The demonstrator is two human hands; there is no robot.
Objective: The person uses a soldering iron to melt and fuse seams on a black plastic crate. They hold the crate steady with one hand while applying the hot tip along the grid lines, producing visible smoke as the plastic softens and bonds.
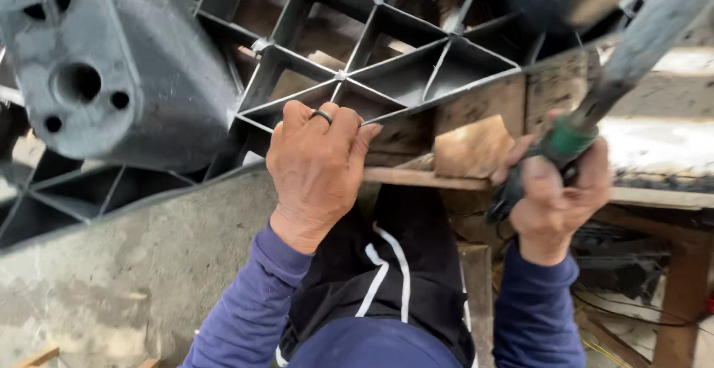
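Rough concrete floor (141, 264) fills the lower left of my view, with a worn wooden tabletop (669, 145) running across the right. On its edge lies a large grey moulded plastic part (357, 63), a ribbed grid of triangular cells with a solid rounded housing at its left end. My left hand (318, 167), a dark ring on one finger, curls its grip over the lower rim of that grid, fingers hooked into a cell. My right hand (554, 193) is closed tight around the green-and-black handle of a tool (595, 108), whose grey shaft slants up to the right. A small wooden block (472, 149) sits between my hands.
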